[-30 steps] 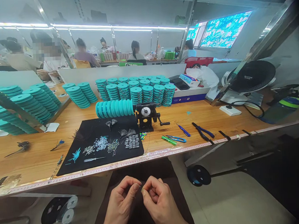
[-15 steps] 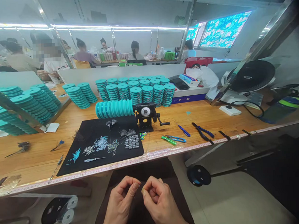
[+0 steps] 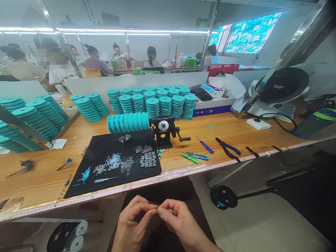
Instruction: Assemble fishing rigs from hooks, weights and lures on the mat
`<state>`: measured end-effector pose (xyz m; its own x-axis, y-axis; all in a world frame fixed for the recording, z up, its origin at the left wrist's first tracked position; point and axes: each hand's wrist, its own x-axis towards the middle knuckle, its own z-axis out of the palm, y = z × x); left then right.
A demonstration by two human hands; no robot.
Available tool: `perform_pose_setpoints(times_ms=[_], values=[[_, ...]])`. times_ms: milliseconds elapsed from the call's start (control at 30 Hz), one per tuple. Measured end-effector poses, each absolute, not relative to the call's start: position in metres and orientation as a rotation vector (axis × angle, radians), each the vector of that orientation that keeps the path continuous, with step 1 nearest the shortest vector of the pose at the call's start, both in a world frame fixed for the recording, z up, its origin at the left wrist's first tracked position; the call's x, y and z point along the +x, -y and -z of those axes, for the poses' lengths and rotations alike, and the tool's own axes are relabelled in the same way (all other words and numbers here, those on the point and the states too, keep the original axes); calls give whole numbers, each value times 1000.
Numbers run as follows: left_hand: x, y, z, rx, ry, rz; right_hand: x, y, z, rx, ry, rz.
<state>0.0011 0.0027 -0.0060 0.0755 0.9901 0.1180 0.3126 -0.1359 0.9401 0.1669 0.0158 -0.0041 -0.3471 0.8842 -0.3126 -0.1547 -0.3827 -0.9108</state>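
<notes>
Both my hands are below the front edge of the wooden bench (image 3: 240,128), over my dark lap. My left hand (image 3: 132,226) has thumb and forefinger pinched together, the other fingers curled. My right hand (image 3: 176,220) is pinched too, its fingertips meeting the left ones. Whatever sits between the fingertips is too small to make out. Straight ahead on the bench lies a black mat (image 3: 114,161) with little heaps of small metal parts and thin wires. Behind it stands a black hand-crank winder (image 3: 166,130) with a row of teal spools (image 3: 129,122) on its shaft.
Stacks of teal spools (image 3: 152,100) fill the back and left of the bench. Blue pliers (image 3: 227,147), small scissors (image 3: 205,146) and a green tool (image 3: 189,157) lie right of the mat. A black fan (image 3: 283,85) stands at the right. Other people work at benches behind.
My hands have shifted slightly left and up, and the fingertips of both have closed together until they touch.
</notes>
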Motion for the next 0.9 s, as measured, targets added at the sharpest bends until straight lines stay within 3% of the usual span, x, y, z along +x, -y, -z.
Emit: perform_pose_setpoints(times_ms=[100,233,400,533,600,767,900], values=[[1,-3,9,1795,-1378,-1113,166,-19,6,-975,811,-2022],[7,-3,3,1715,-1427,-1130,163,-21,4,-930,882,-1986],[6,-7,-25,1493,-1421,-1063,168,-28,14,-1160,1613,-1453],[1,-13,-38,1569,-1424,-1130,176,-30,16,-1291,1888,-1176],[2,-14,-37,1572,-1388,-1090,177,-28,7,-1270,1876,-1218],[11,-9,-32,1490,-1340,-1045,172,-21,-13,-989,1484,-1678],[19,-4,-25,1165,-1300,-1209,168,-18,-15,-990,1256,-1730]])
